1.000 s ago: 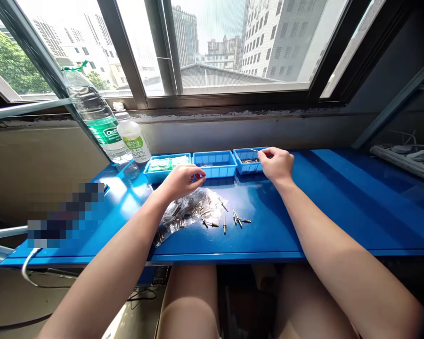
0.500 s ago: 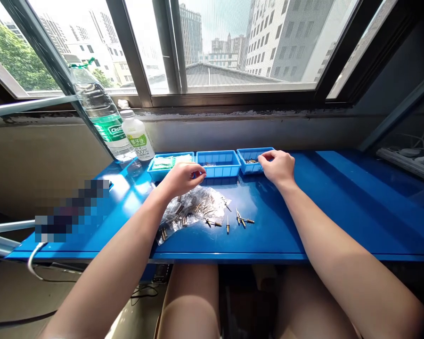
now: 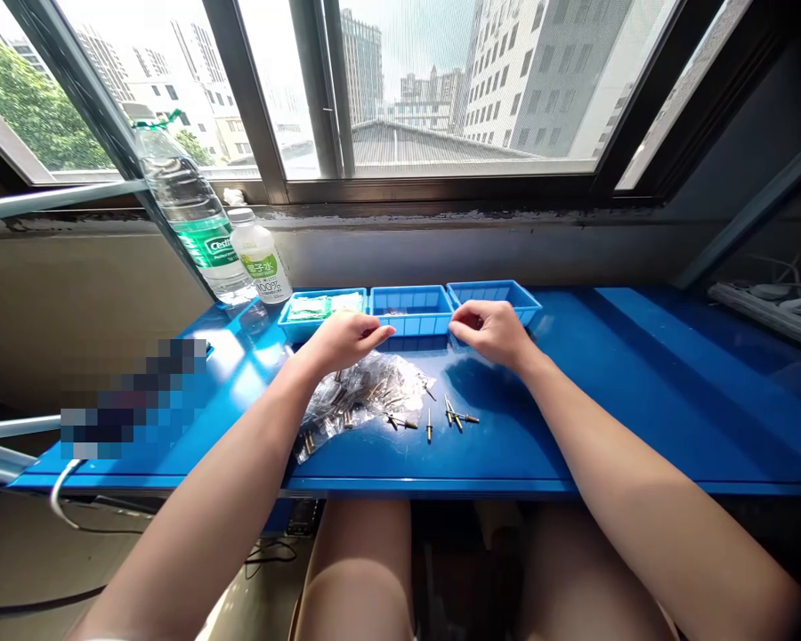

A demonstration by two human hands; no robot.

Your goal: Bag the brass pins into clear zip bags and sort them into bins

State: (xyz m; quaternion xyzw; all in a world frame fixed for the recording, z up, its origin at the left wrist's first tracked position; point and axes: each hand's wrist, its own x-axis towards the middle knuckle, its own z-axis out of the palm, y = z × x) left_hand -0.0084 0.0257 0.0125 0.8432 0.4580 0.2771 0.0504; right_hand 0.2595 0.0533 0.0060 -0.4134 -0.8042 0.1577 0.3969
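The right hand (image 3: 490, 334) has moved from the right-hand blue bin (image 3: 494, 290) toward the person and inward, to the near right corner of the middle blue bin (image 3: 414, 327); the left hand (image 3: 343, 340) has barely shifted.

Both hands have curled fingers, with thumb and forefinger close together; whether either grips anything I cannot tell. Loose blind rivets (image 3: 430, 425) lie on the blue counter (image 3: 641, 401), several crossed over one another, beside a crumpled clear plastic bag (image 3: 364, 392) with more inside.

The likeliest trouble is a stray rivet: the bodies are round and slim, so a brushed one could roll toward the counter's near edge, which has no visible lip to stop it. Crossed mandrels could make a pinch lift or scatter two together. The bag's slack film lies under the left hand, and a low wrist might drag it and spill its contents. A knuckle catching the middle bin's rim could nudge the light-looking bin out of line.
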